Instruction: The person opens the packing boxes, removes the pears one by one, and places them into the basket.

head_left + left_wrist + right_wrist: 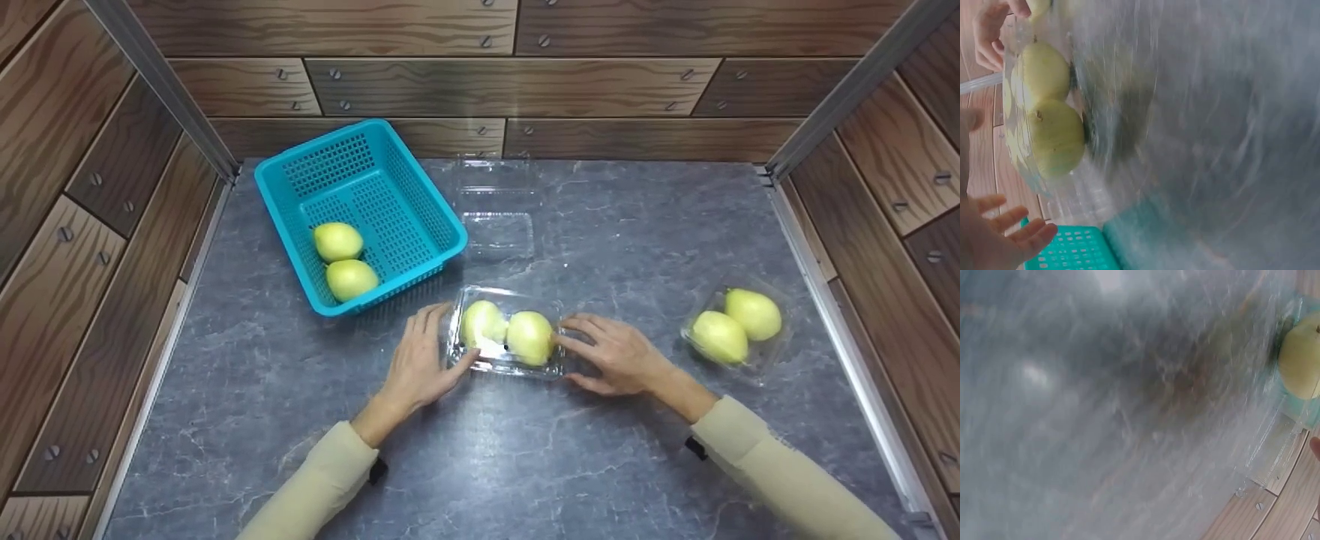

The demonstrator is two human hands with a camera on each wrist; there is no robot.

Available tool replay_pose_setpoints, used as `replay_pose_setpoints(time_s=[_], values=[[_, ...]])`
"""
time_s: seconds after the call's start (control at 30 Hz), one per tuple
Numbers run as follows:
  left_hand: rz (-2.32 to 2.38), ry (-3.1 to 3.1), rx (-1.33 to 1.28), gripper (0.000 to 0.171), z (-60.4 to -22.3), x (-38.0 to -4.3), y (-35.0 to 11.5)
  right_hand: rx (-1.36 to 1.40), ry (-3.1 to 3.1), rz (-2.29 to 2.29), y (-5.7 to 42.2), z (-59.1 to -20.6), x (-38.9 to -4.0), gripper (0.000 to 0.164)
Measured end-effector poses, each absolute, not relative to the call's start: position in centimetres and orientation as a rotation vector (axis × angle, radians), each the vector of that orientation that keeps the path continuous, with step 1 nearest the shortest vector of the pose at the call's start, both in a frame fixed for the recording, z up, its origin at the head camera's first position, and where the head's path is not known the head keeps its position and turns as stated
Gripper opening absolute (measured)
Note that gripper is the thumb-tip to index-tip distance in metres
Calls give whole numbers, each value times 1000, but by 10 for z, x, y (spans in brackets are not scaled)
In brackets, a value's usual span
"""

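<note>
Flanking one clear box (517, 371) of two pears (529, 339), both hands (420, 364) (619, 356) are unclenched; one basket (375, 202) holds two more.

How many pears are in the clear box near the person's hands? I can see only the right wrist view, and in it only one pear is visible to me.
Observer: Two pears lie side by side in the clear box; the head view shows both.
Operator: Thank you. And where is the left hand, please?
Observer: The left hand is at the box's left end, with its fingers spread; I cannot tell how firmly it touches.
Operator: Is there any other box which already has pears inside?
Observer: Yes, a second clear box, to the right of the right hand, has two other pears in it.
</note>
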State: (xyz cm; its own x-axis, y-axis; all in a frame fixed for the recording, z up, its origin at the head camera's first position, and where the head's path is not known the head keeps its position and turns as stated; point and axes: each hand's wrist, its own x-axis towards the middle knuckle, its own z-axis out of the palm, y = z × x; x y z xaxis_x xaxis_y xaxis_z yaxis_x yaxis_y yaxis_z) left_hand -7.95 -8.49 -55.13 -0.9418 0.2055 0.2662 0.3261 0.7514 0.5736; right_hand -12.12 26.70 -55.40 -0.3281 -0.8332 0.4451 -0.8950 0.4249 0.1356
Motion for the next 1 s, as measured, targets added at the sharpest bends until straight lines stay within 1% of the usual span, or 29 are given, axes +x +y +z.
replay_pose_setpoints(time_s=[0.13, 0.23, 0.33, 0.47, 0.6, 0.67, 0.77, 0.87, 1.0], values=[[-1281, -2705, -194, 76, -553, -72, -83, 1486, -2231, 140, 270, -548, -127, 68], [-1510, -2623, -38, 70, -556, -67, -81, 1491, -2220, 138, 273, -547, -132, 65], [-1696, -2531, 92, 64, -559, -62, -77, 1495, -2193, 143, 274, -547, -136, 58], [-1880, -2412, 245, 59, -566, -55, -72, 1503, -2150, 142, 276, -550, -140, 43], [-1985, -2322, 323, 54, -574, -48, -66, 1508, -2126, 133, 276, -554, -142, 34], [-2040, -2281, 346, 51, -577, -46, -63, 1507, -2128, 131, 276, -556, -142, 33], [-2150, -2199, 383, 50, -580, -42, -58, 1506, -2130, 140, 277, -558, -142, 35], [-2250, -2120, 427, 52, -582, -39, -54, 1500, -2128, 140, 276, -560, -143, 34], [-2351, -2032, 447, 58, -584, -36, -48, 1503, -2118, 140, 275, -561, -143, 24]])
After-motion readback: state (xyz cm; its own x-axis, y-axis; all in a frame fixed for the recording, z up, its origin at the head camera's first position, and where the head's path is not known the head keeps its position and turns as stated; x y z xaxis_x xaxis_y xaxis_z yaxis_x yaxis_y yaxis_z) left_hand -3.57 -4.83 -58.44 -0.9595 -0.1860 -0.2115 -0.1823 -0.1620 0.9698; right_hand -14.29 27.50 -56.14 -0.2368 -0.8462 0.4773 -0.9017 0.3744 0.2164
